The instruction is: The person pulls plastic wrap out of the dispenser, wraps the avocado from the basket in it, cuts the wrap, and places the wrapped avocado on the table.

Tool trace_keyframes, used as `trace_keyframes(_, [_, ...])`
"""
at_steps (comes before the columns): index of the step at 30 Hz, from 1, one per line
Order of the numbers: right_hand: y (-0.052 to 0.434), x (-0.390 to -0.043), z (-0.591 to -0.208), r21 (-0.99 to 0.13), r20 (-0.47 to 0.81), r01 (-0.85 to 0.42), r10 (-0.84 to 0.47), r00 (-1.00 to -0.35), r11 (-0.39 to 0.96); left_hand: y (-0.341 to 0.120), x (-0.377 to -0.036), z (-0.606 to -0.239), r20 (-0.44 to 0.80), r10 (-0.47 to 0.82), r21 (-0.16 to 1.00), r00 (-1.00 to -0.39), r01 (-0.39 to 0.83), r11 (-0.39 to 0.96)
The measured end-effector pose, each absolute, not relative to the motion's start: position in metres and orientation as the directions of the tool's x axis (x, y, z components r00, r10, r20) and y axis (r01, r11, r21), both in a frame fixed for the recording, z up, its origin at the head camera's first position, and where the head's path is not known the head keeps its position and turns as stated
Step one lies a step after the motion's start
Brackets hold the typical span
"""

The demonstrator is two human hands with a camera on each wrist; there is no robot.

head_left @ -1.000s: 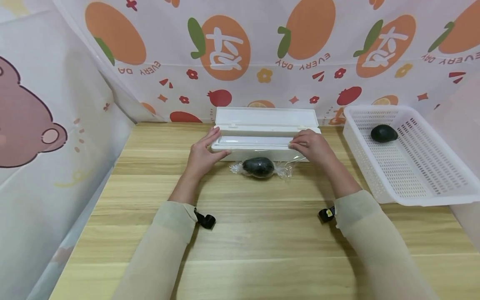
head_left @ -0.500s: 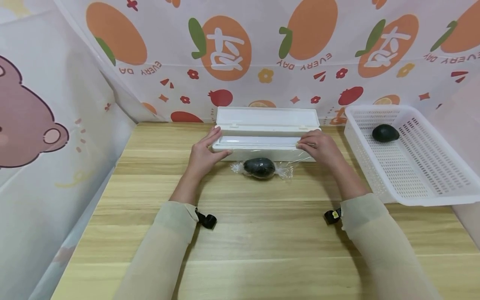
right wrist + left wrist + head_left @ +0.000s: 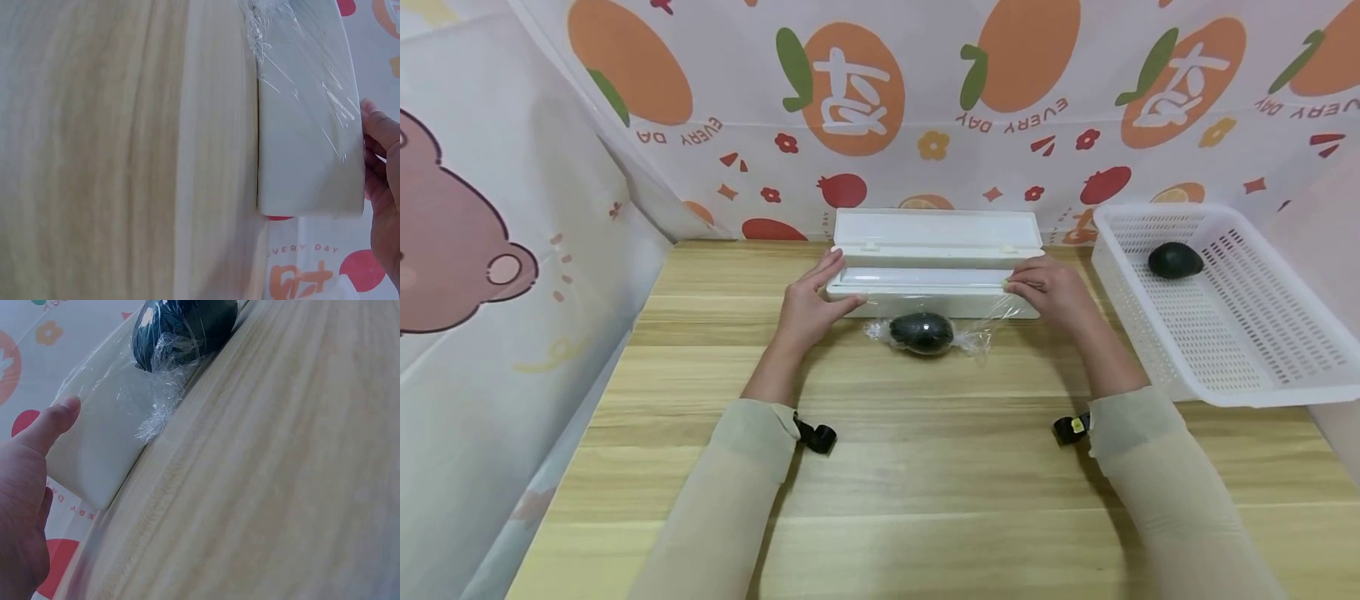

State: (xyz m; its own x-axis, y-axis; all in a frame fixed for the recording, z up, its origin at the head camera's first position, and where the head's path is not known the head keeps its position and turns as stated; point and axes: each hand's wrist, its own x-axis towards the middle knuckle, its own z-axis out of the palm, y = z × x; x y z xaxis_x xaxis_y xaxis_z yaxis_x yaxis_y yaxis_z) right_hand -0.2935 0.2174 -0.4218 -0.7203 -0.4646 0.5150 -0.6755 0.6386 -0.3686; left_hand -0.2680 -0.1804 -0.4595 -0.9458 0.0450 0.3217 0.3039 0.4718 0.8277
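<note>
white plastic wrap dispenser (image 3: 934,268), lid open, steadied by flat-fingered left hand (image 3: 808,307). film edge pinched in right hand (image 3: 1051,289) above wrapped avocado (image 3: 921,332). next, probably: film cut.

Wide bare wooden table (image 3: 925,467) lies open in front of the wrapped avocado (image 3: 921,332). Behind it the white wrap box (image 3: 934,275) blocks the back, the curtain (image 3: 512,275) walls the left, the basket (image 3: 1210,333) crowds the right.
</note>
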Motion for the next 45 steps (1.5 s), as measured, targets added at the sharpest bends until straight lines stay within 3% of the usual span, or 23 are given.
trace_keyframes(6, [0.229, -0.288, -0.419, -0.372, 0.468, -0.603, -0.418, -0.779, 0.706, -0.177, -0.270, -0.459, 0.319, 0.053, 0.824, -0.946, 0.305, 0.478])
trace_keyframes(15, [0.246, -0.287, -0.421, -0.383, 0.462, -0.539, -0.350, -0.815, 0.750, -0.179, -0.268, -0.459, 0.321, 0.046, 0.825, -0.946, 0.303, 0.476])
trace_keyframes(24, [0.246, -0.285, -0.420, -0.380, 0.486, -0.554, -0.350, -0.801, 0.740, -0.181, -0.267, -0.463, 0.314, 0.052, 0.832, -0.948, 0.302, 0.465])
trace_keyframes(33, [0.253, -0.284, -0.421, -0.414, 0.432, -0.470, -0.286, -0.855, 0.779, -0.182, -0.269, -0.460, 0.312, 0.072, 0.826, -0.947, 0.308, 0.472])
trace_keyframes(45, [0.260, -0.282, -0.418, -0.417, 0.416, -0.453, -0.277, -0.866, 0.788, -0.182, -0.271, -0.459, 0.287, 0.082, 0.845, -0.955, 0.292, 0.449])
